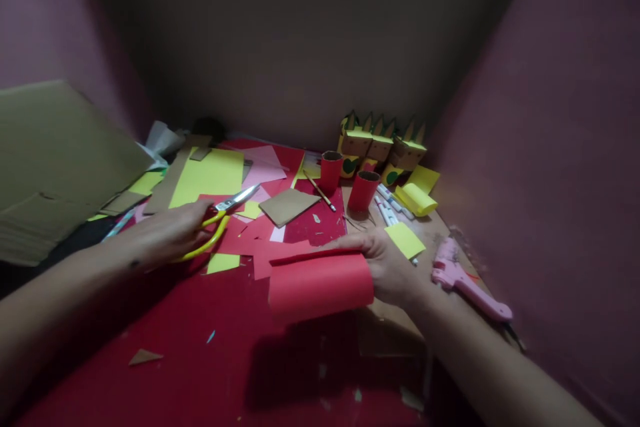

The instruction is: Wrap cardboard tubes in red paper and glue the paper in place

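Note:
My left hand (183, 230) is closed on the yellow-handled scissors (215, 240), whose metal blades point up and to the right, nearly together. My right hand (383, 263) grips the right end of a curled sheet of red paper (320, 287), thumb along its top edge. The paper hangs as a wide roll above the red tabletop (190, 327), and its shadow falls below. Behind it lies a square of brown cardboard (289, 207). Two red tubes (363, 191) stand upright farther back, with a pencil (320, 191) beside the left one.
Cardboard figures (380, 147) with pointed tops stand at the back. Markers (387, 207) and yellow paper (417, 199) lie to the right, near a pink glue gun (467, 280). Yellow and pink sheets (213, 173) cover the back left. A large cardboard piece (60, 160) rises at far left.

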Motion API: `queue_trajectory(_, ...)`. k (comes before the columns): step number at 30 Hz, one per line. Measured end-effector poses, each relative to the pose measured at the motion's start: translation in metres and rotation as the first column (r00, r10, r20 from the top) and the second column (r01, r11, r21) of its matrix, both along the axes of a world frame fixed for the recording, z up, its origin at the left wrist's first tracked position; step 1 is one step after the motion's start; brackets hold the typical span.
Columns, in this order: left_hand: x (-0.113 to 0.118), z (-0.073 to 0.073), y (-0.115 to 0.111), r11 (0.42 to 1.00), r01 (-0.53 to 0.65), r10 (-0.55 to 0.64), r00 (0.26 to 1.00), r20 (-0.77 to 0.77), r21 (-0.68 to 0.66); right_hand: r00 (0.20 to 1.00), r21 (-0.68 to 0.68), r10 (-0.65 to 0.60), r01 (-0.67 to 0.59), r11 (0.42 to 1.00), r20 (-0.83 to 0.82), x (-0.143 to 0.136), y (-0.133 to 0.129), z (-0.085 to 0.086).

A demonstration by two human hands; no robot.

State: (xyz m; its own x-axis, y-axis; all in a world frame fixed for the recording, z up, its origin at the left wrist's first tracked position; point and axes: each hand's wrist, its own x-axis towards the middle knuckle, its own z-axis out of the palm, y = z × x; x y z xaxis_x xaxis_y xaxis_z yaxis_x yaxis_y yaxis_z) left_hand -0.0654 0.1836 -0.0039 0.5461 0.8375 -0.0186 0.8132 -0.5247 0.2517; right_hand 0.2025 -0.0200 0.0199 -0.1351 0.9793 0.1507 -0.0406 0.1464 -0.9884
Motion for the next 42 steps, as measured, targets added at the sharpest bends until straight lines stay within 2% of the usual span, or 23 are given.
queue_trajectory(3, -0.001, 0.011, -0.013, 0.988, 0.098, -0.092, 0.994, -0.057, 0.12, 0.997, 0.001, -0.069, 0.069, 0.998, -0.021, 0.001, -0.014, -0.004)
queue_trajectory(5, 0.002, 0.022, -0.033, 0.966, 0.159, -0.163, 0.987, 0.004, 0.205, 0.99, 0.052, -0.14, 0.141, 0.989, -0.023, 0.003, -0.021, -0.007)
queue_trajectory(6, 0.005, 0.026, -0.045, 0.982, 0.14, -0.155, 0.981, 0.116, 0.127, 0.984, 0.088, -0.177, 0.177, 0.98, -0.007, 0.004, -0.024, -0.009)
queue_trajectory(7, 0.01, 0.03, -0.058, 0.988, 0.15, -0.135, 0.958, 0.255, -0.043, 0.977, 0.135, -0.213, 0.209, 0.969, 0.016, 0.005, -0.026, -0.01)
queue_trajectory(8, 0.016, 0.032, -0.072, 0.939, 0.228, -0.118, 0.918, 0.379, -0.259, 0.969, 0.189, -0.243, 0.232, 0.954, 0.042, 0.005, -0.027, -0.012)
queue_trajectory(9, 0.023, 0.032, -0.085, 0.84, 0.306, -0.065, 0.876, 0.477, -0.448, 0.961, 0.246, -0.266, 0.242, 0.938, 0.069, 0.006, -0.029, -0.013)
queue_trajectory(10, 0.03, 0.031, -0.097, 0.733, 0.365, 0.023, 0.83, 0.557, -0.574, 0.956, 0.307, -0.279, 0.238, 0.921, 0.095, 0.007, -0.03, -0.014)
queue_trajectory(11, 0.036, 0.029, -0.108, 0.671, 0.395, 0.13, 0.77, 0.624, -0.628, 0.95, 0.363, -0.29, 0.23, 0.903, 0.119, 0.008, -0.031, -0.015)
queue_trajectory(13, 0.048, 0.027, -0.125, 0.609, 0.396, 0.304, 0.684, 0.663, -0.687, 0.932, 0.446, -0.322, 0.22, 0.867, 0.165, 0.01, -0.032, -0.017)
queue_trajectory(15, 0.057, 0.027, -0.134, 0.609, 0.358, 0.389, 0.643, 0.66, -0.708, 0.906, 0.504, -0.368, 0.222, 0.835, 0.21, 0.011, -0.034, -0.018)
queue_trajectory(19, 0.065, 0.032, -0.137, 0.65, 0.325, 0.413, 0.608, 0.678, -0.687, 0.839, 0.641, -0.441, 0.153, 0.752, 0.318, 0.014, -0.035, -0.021)
queue_trajectory(22, 0.067, 0.031, -0.136, 0.593, 0.328, 0.483, 0.586, 0.651, -0.736, 0.784, 0.723, -0.483, 0.063, 0.688, 0.39, 0.016, -0.034, -0.022)
queue_trajectory(25, 0.069, 0.028, -0.138, 0.553, 0.371, 0.518, 0.548, 0.657, -0.746, 0.752, 0.752, -0.51, 0.029, 0.659, 0.418, 0.016, -0.033, -0.024)
queue_trajectory(27, 0.072, 0.027, -0.138, 0.521, 0.418, 0.503, 0.555, 0.663, -0.745, 0.749, 0.75, -0.513, 0.033, 0.661, 0.419, 0.015, -0.033, -0.025)
queue_trajectory(31, 0.078, 0.026, -0.138, 0.403, 0.523, 0.483, 0.575, 0.66, -0.751, 0.765, 0.735, -0.499, 0.05, 0.677, 0.408, 0.014, -0.032, -0.026)
queue_trajectory(35, 0.082, 0.021, -0.137, 0.384, 0.535, 0.478, 0.582, 0.658, -0.752, 0.77, 0.711, -0.497, 0.081, 0.699, 0.401, 0.013, -0.03, -0.03)
queue_trajectory(40, 0.086, 0.014, -0.137, 0.326, 0.498, 0.618, 0.531, 0.58, -0.803, 0.804, 0.632, -0.412, 0.058, 0.773, 0.429, 0.016, -0.025, -0.035)
queue_trajectory(42, 0.087, 0.013, -0.137, 0.337, 0.469, 0.641, 0.52, 0.564, -0.816, 0.803, 0.596, -0.375, 0.032, 0.803, 0.462, 0.017, -0.023, -0.033)
